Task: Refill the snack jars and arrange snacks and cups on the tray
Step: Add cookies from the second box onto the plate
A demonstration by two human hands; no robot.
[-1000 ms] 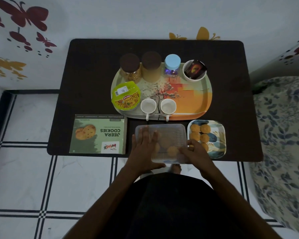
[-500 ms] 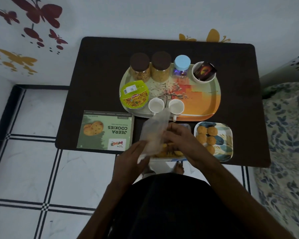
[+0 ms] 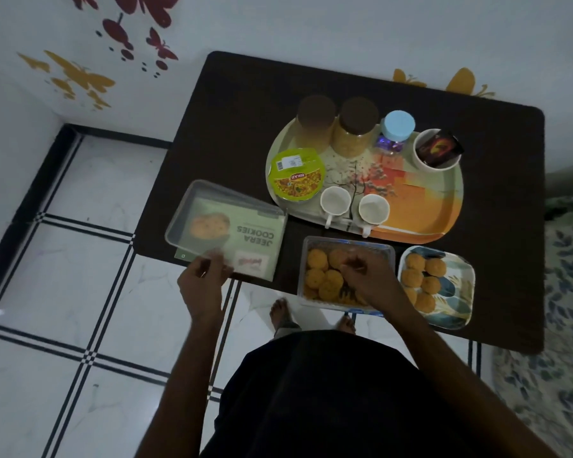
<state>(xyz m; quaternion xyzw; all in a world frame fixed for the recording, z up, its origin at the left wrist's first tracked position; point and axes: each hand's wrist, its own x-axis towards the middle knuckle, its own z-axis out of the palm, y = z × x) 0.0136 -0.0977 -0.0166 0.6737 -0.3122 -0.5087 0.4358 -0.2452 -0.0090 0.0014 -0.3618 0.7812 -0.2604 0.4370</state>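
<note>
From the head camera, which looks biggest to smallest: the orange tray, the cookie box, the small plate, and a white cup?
1. Orange tray
2. Cookie box
3. Small plate, though nearer the camera
4. White cup

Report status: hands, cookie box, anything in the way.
Left hand holds clear lid over cookie carton. Right hand reaching into open cookie box. Nothing blocking.

green box (image 3: 245, 233) reads "jeera cookies"; green snack cup (image 3: 296, 176) lid reads "bikaji".
</note>
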